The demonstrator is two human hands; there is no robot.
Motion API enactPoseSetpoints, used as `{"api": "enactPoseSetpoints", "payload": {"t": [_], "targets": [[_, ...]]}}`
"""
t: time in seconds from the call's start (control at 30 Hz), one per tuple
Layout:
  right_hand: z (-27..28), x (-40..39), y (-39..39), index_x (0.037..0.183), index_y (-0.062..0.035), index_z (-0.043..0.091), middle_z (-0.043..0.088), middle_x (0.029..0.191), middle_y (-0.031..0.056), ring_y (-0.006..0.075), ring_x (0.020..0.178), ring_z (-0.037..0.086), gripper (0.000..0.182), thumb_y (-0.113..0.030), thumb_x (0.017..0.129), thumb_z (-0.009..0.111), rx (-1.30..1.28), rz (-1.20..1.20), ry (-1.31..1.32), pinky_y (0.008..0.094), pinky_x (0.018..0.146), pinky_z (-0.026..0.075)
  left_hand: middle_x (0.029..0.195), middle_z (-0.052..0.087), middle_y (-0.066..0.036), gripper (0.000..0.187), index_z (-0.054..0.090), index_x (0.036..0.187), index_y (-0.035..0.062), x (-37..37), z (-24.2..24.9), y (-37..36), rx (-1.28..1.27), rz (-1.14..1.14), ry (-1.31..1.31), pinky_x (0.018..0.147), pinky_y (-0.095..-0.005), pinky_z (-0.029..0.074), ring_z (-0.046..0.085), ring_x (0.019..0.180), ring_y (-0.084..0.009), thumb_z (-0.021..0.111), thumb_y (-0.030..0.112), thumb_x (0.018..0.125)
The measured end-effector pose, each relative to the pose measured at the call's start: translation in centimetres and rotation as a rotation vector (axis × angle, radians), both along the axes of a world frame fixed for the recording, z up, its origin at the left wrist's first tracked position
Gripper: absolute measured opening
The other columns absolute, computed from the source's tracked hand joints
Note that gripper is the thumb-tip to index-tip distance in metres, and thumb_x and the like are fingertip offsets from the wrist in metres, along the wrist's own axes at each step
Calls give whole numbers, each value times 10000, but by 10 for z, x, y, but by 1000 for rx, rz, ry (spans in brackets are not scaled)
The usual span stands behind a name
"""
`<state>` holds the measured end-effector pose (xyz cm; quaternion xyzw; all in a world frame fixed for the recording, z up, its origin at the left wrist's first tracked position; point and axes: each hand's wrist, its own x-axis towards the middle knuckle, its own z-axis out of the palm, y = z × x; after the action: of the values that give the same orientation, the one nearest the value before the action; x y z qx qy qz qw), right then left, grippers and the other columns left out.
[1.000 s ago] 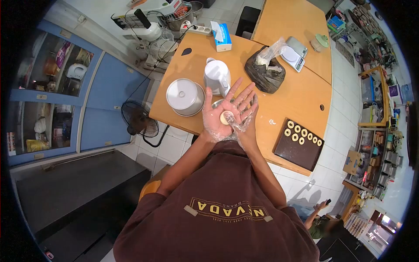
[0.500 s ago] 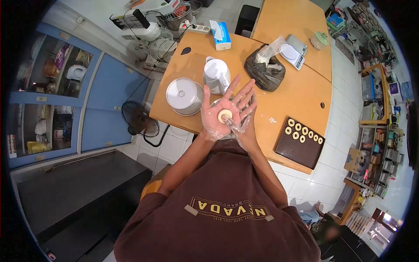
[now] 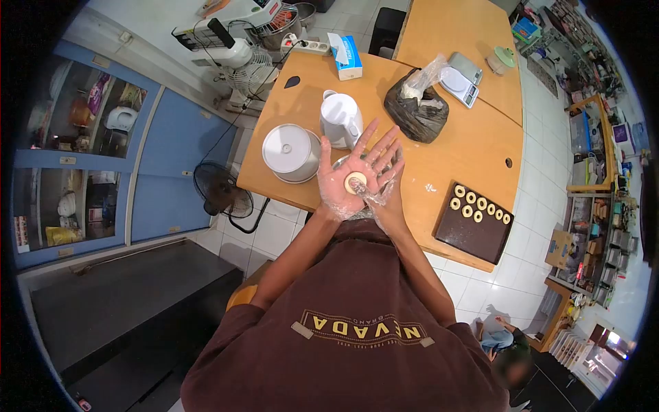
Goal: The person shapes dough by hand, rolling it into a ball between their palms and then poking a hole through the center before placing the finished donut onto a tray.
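Observation:
My left hand (image 3: 350, 175) is open, palm up with fingers spread, and a small pale dough ring (image 3: 355, 183) lies on its palm. From the right, my right hand (image 3: 386, 199), in a clear plastic glove, touches the ring with a fingertip at its centre. The rest of its fingers are partly hidden and blurred by the plastic. On the table's right side, a dark tray (image 3: 467, 237) bears several pale dough rings (image 3: 470, 197) near its far edge.
Behind my hands stand a white lidded container (image 3: 287, 148) and a white pitcher (image 3: 341, 113). Farther off are a black plastic bag (image 3: 419, 113), a scale (image 3: 458, 84), a tissue box (image 3: 349, 62) and a green-lidded jar (image 3: 503, 58). A person (image 3: 511, 350) sits at lower right.
The view has shifted very slightly. My hands keep nearly the same pose around the dough ring.

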<state>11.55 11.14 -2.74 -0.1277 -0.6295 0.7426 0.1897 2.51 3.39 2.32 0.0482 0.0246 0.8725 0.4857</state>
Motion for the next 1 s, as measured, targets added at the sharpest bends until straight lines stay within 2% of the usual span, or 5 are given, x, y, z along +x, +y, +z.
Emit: {"api": "enactPoseSetpoints", "payload": {"t": [0.07,0.27,0.57,0.77,1.0], "targets": [[4,-1,3,1649,-80,-75,65,1706,176,295,1562,211,1191,-152,874,826,118,-21,-9,455,1227,315,1718,119,-205,1019,154,1672,154,0,1,0,-10,3,18,1293,-552,94,113,1592,-351,254,853,937],[12,-2,2,1649,-88,-80,79,1707,167,295,1562,212,1206,-167,868,835,-218,27,3,454,1227,316,1716,152,-196,1026,178,1670,172,-1,5,1,-40,-6,10,1281,-550,138,154,1585,-343,230,876,925],[0,0,4,1652,-88,-86,81,1709,160,296,1561,220,1233,-207,855,846,-12,18,13,454,1231,308,1716,146,-197,1022,177,1669,164,0,6,2,-44,-4,15,1284,-555,126,148,1586,-346,243,866,929],[29,1,0,1656,-71,-44,129,1699,182,295,1559,220,1130,-200,910,795,-283,9,-34,453,1229,307,1715,125,-215,1013,172,1671,160,1,5,2,-23,-7,-23,1288,-558,116,131,1587,-359,269,851,936],[15,-1,4,1620,1,34,196,1644,244,330,1520,283,1111,-224,879,831,-112,-84,-12,462,1211,329,1716,126,-215,1033,170,1673,173,1,5,2,-10,-30,-37,1286,-556,113,125,1590,-352,262,874,919]]}}
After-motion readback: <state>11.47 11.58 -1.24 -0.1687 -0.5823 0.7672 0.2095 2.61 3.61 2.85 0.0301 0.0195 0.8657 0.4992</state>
